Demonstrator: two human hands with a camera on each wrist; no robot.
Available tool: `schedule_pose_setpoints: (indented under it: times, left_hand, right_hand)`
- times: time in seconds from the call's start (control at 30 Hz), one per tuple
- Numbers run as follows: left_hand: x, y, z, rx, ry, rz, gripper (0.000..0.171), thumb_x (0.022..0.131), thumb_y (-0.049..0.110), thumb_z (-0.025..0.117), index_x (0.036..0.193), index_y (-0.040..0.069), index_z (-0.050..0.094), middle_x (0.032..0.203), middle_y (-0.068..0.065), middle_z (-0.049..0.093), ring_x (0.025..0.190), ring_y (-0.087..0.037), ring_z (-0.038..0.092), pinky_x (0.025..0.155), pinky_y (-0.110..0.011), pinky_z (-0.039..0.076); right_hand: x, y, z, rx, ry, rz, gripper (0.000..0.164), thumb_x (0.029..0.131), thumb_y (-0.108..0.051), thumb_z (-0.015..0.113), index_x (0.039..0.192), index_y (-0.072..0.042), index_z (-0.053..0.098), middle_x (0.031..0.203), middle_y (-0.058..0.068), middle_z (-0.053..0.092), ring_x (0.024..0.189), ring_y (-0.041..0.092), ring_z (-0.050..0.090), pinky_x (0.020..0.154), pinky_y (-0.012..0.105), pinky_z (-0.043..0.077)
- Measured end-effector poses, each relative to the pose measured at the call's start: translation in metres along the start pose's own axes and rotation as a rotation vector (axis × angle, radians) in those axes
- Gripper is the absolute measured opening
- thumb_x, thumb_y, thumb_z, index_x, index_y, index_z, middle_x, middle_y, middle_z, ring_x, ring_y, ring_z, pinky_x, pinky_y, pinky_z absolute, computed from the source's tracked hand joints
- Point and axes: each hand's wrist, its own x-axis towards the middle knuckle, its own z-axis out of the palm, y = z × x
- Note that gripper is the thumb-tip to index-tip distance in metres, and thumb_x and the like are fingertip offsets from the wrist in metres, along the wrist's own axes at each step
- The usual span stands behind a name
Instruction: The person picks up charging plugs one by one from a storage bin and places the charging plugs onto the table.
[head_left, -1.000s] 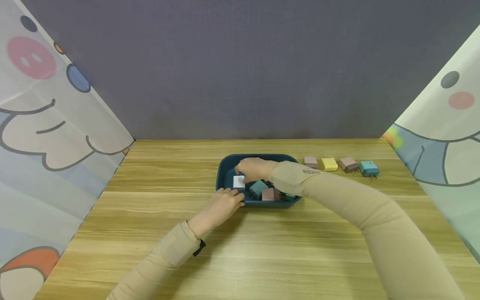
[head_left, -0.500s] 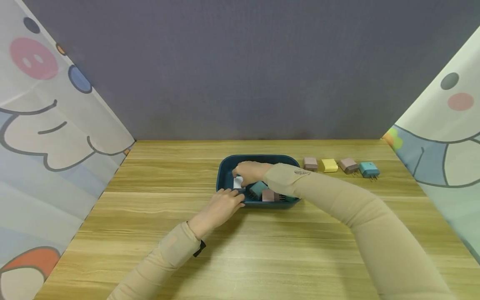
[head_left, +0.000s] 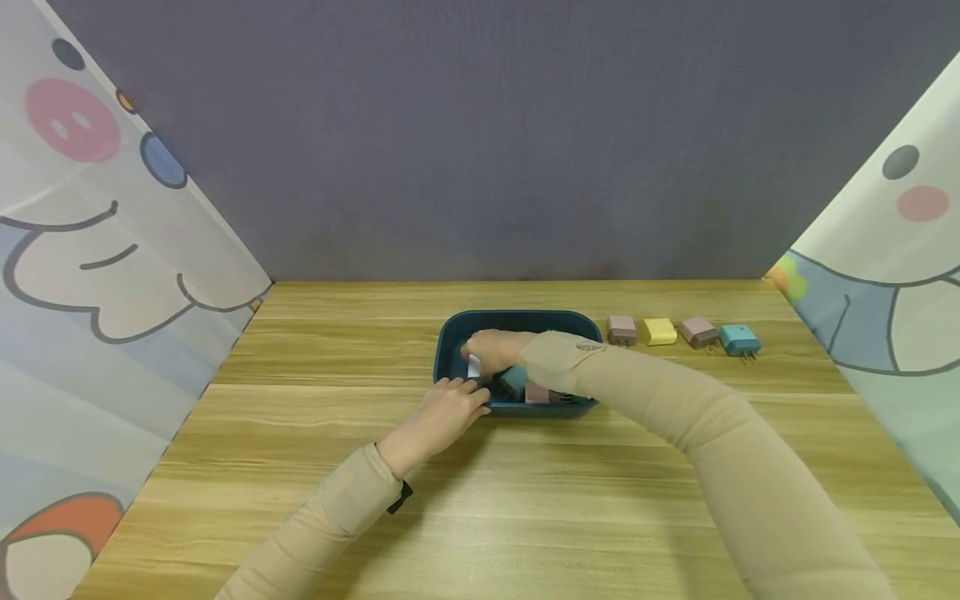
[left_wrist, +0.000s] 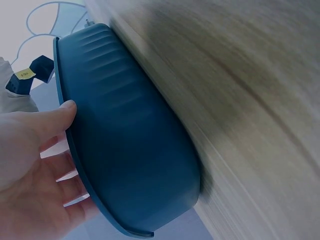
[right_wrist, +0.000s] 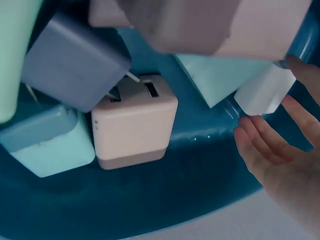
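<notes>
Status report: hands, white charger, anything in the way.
Left hand gripping bin. Right hand: fingers on white charger. Teal charger alongside, possibly in the way.

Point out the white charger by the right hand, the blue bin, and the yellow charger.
White charger [right_wrist: 265,92]: right wrist view, on its exposed side.
Blue bin [left_wrist: 125,120]: left wrist view, on its outer wall.
Yellow charger [head_left: 659,330]: head view, on its top face.

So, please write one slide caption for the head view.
Left hand grips the blue bin; right hand is inside, at a white charger.
</notes>
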Motion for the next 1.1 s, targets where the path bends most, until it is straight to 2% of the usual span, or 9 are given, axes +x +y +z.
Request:
schedule_pose_setpoints:
  times: [0.2,0.63,1.1]
  left_hand:
    - [0.0003,0.0001,0.0005,0.002,0.009,0.004,0.011,0.084,0.023,0.060,0.079,0.013,0.059,0.073,0.000,0.058,0.059,-0.013,0.048,0.051,-0.022,0.027]
    - [0.0008,0.0003,0.0005,0.016,0.022,0.008,0.011,0.084,0.023,0.061,0.078,0.013,0.059,0.071,0.000,0.057,0.058,-0.013,0.048,0.050,-0.021,0.027]
    - [0.0008,0.0003,-0.0001,0.014,0.015,0.006,0.010,0.084,0.022,0.060,0.079,0.013,0.060,0.072,0.000,0.058,0.060,-0.013,0.050,0.050,-0.022,0.028]
  right_hand:
    - [0.0038,-0.0016,0.0039,0.027,-0.020,0.021,0.041,0.080,-0.012,0.066,0.119,-0.010,0.055,0.117,0.007,0.055,0.102,0.019,0.052,0.082,0.027,0.043]
    - [0.0036,-0.0047,0.0039,0.086,-0.020,0.035,0.036,0.081,-0.003,0.061,0.116,-0.008,0.056,0.110,0.007,0.058,0.088,0.016,0.055,0.072,0.024,0.045]
    - [-0.0025,0.0009,-0.0057,0.009,-0.004,0.031,0.038,0.080,-0.009,0.065,0.117,-0.007,0.055,0.117,0.007,0.054,0.101,0.019,0.052,0.080,0.028,0.044]
